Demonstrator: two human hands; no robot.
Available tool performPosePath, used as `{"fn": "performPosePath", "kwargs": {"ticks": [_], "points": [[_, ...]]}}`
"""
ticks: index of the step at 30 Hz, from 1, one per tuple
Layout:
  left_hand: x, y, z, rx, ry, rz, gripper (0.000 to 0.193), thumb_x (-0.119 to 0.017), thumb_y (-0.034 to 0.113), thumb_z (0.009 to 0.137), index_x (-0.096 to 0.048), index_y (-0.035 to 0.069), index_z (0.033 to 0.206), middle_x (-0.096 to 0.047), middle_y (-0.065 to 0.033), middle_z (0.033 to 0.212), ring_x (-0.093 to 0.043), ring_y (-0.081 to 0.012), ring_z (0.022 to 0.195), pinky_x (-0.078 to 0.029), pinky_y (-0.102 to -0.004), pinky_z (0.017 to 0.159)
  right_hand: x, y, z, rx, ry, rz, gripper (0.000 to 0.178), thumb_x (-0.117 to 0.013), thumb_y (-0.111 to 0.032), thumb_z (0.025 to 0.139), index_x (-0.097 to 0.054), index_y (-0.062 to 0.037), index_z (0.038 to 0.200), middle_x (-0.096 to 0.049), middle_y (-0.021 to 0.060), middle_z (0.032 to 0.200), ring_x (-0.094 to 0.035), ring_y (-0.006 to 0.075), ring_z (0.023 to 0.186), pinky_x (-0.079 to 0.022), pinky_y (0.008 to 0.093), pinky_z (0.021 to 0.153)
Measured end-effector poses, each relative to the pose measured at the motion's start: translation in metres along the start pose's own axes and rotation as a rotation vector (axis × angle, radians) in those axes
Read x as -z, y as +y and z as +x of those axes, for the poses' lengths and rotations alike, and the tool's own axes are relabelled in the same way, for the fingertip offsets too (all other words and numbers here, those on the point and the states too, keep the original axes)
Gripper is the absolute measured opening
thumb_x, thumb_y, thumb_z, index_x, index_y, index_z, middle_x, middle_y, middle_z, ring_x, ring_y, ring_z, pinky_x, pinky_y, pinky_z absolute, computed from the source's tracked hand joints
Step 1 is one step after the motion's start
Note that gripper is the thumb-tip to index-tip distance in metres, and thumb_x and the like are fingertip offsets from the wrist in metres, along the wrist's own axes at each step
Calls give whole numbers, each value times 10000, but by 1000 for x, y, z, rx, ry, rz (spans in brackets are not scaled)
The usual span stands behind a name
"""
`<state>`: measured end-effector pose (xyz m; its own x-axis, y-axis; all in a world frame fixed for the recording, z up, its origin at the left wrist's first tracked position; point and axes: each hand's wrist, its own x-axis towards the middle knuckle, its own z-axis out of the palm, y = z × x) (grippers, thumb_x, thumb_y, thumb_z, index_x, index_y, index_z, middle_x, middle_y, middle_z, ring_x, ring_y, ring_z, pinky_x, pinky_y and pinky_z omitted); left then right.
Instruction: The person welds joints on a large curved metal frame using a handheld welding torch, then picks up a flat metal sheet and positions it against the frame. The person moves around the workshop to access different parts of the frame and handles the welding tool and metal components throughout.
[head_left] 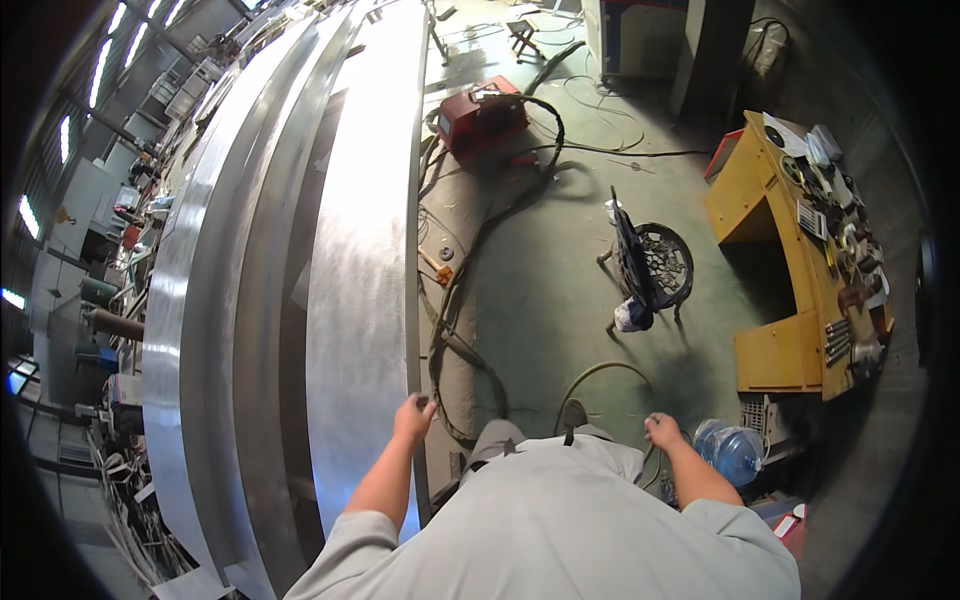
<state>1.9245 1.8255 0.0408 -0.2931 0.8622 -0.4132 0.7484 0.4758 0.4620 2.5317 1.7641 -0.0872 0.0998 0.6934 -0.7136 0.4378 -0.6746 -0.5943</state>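
Observation:
My left hand (413,417) is beside the right edge of a long, shiny metal panel (362,250). Its fingers look curled in, with a small dark patch at the fingertips that I cannot make out. Out to my right, my right hand (662,431) hangs over the floor with its fingers curled. Anything inside it is hidden. A large blue water bottle (728,452) lies close to that hand. Beyond both hands, a thick dark cable (484,240) runs along the floor by the panel.
A red machine (483,120) with cables stands ahead. A black chair (650,262) is on the green floor (540,300), right of centre. Tools and papers crowd a yellow desk (775,350) at the right. More long metal profiles (215,280) lie at the left.

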Motion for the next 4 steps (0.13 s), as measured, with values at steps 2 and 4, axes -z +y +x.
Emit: {"fn": "performPosePath", "kwargs": {"ticks": [2,4], "points": [[9,38,43,9,62,-23,416,-706,339,897,-671,17,1159,-722,-185,1107,-688,-333,1052,-535,-397,913,19,2,29,-40,58,168,382,-579,-245,997,-569,-9,1297,-680,92,927,-656,183,665,-520,342,559],[20,52,88,36,123,33,441,-706,343,896,-650,50,1221,-687,-188,1211,-652,-298,1149,-502,-397,982,30,-22,49,-94,42,162,479,-596,-252,993,-500,-17,1399,-676,103,965,-664,182,685,-529,330,576]]}}
